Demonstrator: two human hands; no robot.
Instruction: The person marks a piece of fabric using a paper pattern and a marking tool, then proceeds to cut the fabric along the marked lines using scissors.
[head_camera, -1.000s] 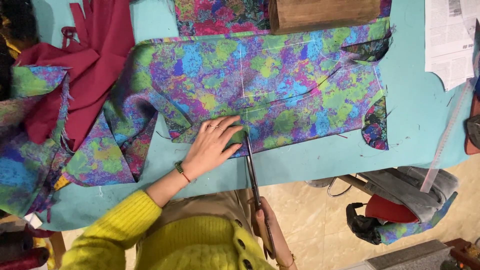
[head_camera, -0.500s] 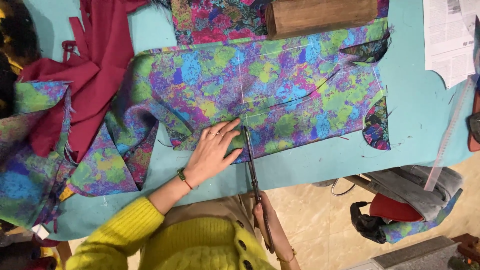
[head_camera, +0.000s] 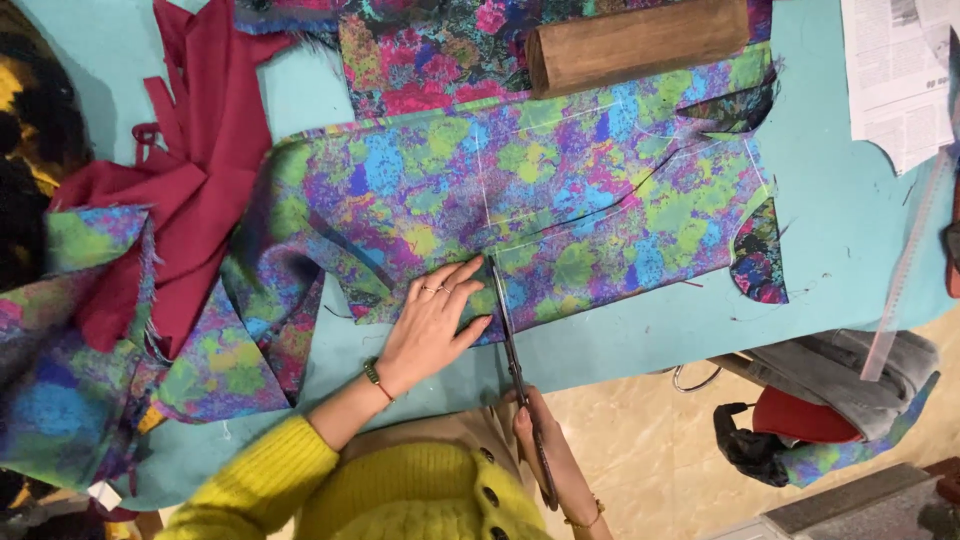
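A multicoloured patterned fabric (head_camera: 560, 190) with white chalk lines lies flat on a turquoise table (head_camera: 640, 340). My left hand (head_camera: 435, 320) presses flat on the fabric's near edge, fingers spread, with rings and a green bracelet. My right hand (head_camera: 535, 435) grips the handles of long scissors (head_camera: 510, 350), below the table edge. The blades point away from me, and their tip reaches into the fabric's near edge right beside my left fingertips.
Red cloth (head_camera: 190, 180) is piled at the left over more patterned fabric (head_camera: 90, 380). A wooden block (head_camera: 635, 40) rests at the far edge, a paper sheet (head_camera: 895, 70) and a clear ruler (head_camera: 905, 270) at the right. Clothes (head_camera: 820, 410) lie beside the table.
The scissors have pushed a little further into the fabric edge. My left hand stays pressed beside the blades. The view has shifted slightly.
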